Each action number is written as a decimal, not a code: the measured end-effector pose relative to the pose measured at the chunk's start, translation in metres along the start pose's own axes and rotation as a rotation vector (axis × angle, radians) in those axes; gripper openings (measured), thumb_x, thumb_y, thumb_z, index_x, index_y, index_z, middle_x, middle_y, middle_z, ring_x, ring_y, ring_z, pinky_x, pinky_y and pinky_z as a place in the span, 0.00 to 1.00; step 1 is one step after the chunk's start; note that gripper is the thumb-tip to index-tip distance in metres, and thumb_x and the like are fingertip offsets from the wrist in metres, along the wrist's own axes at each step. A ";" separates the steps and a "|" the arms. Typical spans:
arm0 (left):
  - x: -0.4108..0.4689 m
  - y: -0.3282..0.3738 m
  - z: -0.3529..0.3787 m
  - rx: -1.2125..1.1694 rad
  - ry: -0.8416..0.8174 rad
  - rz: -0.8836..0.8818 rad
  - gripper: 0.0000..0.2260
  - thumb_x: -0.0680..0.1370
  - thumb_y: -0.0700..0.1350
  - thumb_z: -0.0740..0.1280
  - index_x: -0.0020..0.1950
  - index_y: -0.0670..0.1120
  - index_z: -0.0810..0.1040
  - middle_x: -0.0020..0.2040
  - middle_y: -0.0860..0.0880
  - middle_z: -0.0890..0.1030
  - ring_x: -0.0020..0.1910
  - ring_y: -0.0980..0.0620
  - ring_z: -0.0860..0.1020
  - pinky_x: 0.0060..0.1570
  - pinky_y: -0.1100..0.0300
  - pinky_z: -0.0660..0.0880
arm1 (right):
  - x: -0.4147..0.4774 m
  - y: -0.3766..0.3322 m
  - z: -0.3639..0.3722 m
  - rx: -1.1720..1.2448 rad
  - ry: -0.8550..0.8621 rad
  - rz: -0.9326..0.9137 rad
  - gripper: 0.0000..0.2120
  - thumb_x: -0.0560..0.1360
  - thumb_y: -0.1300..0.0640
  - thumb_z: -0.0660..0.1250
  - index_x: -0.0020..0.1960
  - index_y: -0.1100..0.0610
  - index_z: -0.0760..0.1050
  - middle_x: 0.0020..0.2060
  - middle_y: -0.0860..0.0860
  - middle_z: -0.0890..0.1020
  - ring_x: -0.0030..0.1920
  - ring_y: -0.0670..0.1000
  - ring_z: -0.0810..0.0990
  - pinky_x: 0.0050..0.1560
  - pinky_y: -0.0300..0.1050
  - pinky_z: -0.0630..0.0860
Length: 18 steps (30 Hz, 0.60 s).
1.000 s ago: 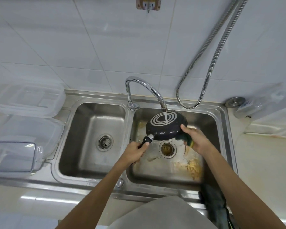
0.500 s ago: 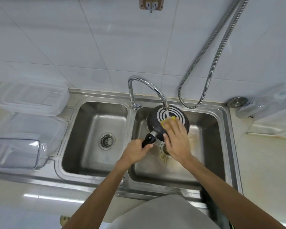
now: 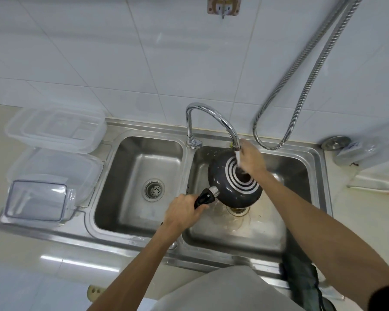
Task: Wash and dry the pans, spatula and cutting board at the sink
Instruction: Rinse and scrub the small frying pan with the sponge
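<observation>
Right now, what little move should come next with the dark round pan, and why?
Probably slide the right hand across the striped underside of the dark round pan toward its black handle. The left hand grips it, holding the pan upside down under the curved chrome tap, and the right hand touches only the far edge.

One pan (image 3: 229, 187); two hands (image 3: 182, 212); two basins (image 3: 130, 176); one faucet (image 3: 211, 113); three clear containers (image 3: 56, 129); one hose (image 3: 305, 77).

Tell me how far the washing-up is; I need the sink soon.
Nothing looks dried. In hand: the left hand holds the upturned pan by its handle under the running tap while the right hand rubs its base. Left: drying it; spatula and cutting board are out of view.
</observation>
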<state>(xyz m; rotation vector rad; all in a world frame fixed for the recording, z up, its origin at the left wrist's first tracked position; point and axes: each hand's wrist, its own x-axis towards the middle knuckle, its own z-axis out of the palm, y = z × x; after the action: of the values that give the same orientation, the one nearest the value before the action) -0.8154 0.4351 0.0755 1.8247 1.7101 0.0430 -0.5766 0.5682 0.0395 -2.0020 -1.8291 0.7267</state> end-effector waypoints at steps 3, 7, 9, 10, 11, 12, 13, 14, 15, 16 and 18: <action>0.001 -0.004 0.000 -0.019 0.005 -0.005 0.14 0.78 0.56 0.69 0.46 0.45 0.79 0.32 0.53 0.72 0.33 0.52 0.73 0.28 0.66 0.60 | -0.009 0.007 0.005 0.050 0.057 0.007 0.11 0.80 0.60 0.59 0.57 0.58 0.78 0.49 0.56 0.82 0.53 0.60 0.81 0.55 0.53 0.77; 0.008 -0.002 0.001 -0.034 -0.017 -0.023 0.16 0.77 0.59 0.68 0.46 0.46 0.79 0.35 0.50 0.75 0.38 0.47 0.77 0.34 0.58 0.67 | -0.056 -0.021 0.031 0.068 0.097 -0.392 0.26 0.71 0.67 0.59 0.67 0.56 0.77 0.62 0.57 0.77 0.64 0.58 0.74 0.67 0.52 0.69; 0.010 -0.001 0.003 -0.047 -0.022 -0.028 0.16 0.77 0.58 0.69 0.47 0.45 0.80 0.36 0.50 0.76 0.39 0.46 0.79 0.37 0.57 0.68 | -0.079 -0.027 0.039 -0.046 0.088 -0.516 0.26 0.70 0.66 0.62 0.66 0.54 0.78 0.62 0.54 0.76 0.65 0.58 0.71 0.65 0.52 0.67; 0.010 -0.001 0.004 -0.050 -0.026 -0.023 0.16 0.77 0.58 0.69 0.48 0.45 0.80 0.36 0.49 0.77 0.39 0.46 0.79 0.37 0.57 0.68 | -0.087 -0.028 0.040 -0.111 0.077 -0.547 0.24 0.71 0.63 0.63 0.65 0.51 0.79 0.61 0.52 0.77 0.63 0.57 0.71 0.62 0.52 0.67; 0.009 0.000 0.004 -0.046 -0.027 -0.011 0.16 0.77 0.58 0.69 0.48 0.44 0.80 0.36 0.49 0.78 0.39 0.46 0.79 0.37 0.57 0.68 | -0.089 -0.029 0.040 -0.164 0.069 -0.582 0.22 0.72 0.59 0.64 0.64 0.49 0.80 0.59 0.50 0.77 0.61 0.56 0.71 0.58 0.52 0.67; 0.009 0.000 0.004 -0.030 -0.022 0.005 0.16 0.77 0.58 0.69 0.48 0.44 0.80 0.37 0.47 0.79 0.39 0.46 0.79 0.38 0.58 0.68 | -0.088 -0.030 0.037 -0.207 0.053 -0.602 0.20 0.73 0.56 0.64 0.63 0.48 0.81 0.58 0.49 0.77 0.59 0.55 0.71 0.56 0.52 0.68; 0.008 0.001 0.004 -0.009 -0.017 0.016 0.16 0.77 0.57 0.69 0.48 0.44 0.81 0.38 0.46 0.81 0.39 0.46 0.79 0.38 0.58 0.68 | -0.081 -0.030 0.035 -0.245 0.045 -0.604 0.19 0.74 0.54 0.63 0.63 0.48 0.81 0.57 0.49 0.77 0.58 0.55 0.72 0.54 0.52 0.68; 0.007 0.003 0.004 0.007 -0.012 0.025 0.16 0.77 0.58 0.68 0.48 0.44 0.81 0.39 0.45 0.81 0.39 0.46 0.78 0.38 0.57 0.68 | -0.071 -0.032 0.031 -0.276 0.044 -0.568 0.17 0.75 0.53 0.63 0.62 0.47 0.81 0.58 0.50 0.77 0.57 0.55 0.72 0.55 0.53 0.70; 0.007 0.004 0.004 0.014 -0.018 0.025 0.17 0.77 0.59 0.68 0.47 0.44 0.80 0.39 0.45 0.82 0.39 0.45 0.79 0.37 0.56 0.69 | -0.058 -0.032 0.027 -0.293 0.070 -0.513 0.15 0.77 0.51 0.63 0.61 0.47 0.81 0.60 0.51 0.77 0.58 0.55 0.74 0.56 0.55 0.71; 0.006 0.005 0.005 0.011 -0.024 0.026 0.17 0.77 0.59 0.68 0.45 0.44 0.79 0.38 0.45 0.81 0.39 0.45 0.79 0.36 0.56 0.71 | -0.043 -0.030 0.023 -0.282 0.102 -0.435 0.13 0.78 0.51 0.63 0.58 0.49 0.82 0.61 0.53 0.78 0.58 0.57 0.75 0.59 0.58 0.72; 0.003 0.005 0.005 -0.021 -0.028 0.028 0.16 0.77 0.59 0.68 0.41 0.46 0.75 0.33 0.50 0.76 0.35 0.48 0.77 0.33 0.58 0.70 | -0.017 -0.019 0.009 -0.178 0.107 -0.240 0.12 0.79 0.51 0.62 0.56 0.52 0.82 0.61 0.57 0.80 0.60 0.61 0.77 0.62 0.58 0.73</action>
<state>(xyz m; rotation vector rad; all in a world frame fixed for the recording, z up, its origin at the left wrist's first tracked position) -0.8082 0.4353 0.0725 1.8253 1.6587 0.0463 -0.5982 0.5530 0.0454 -1.8390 -2.0833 0.3921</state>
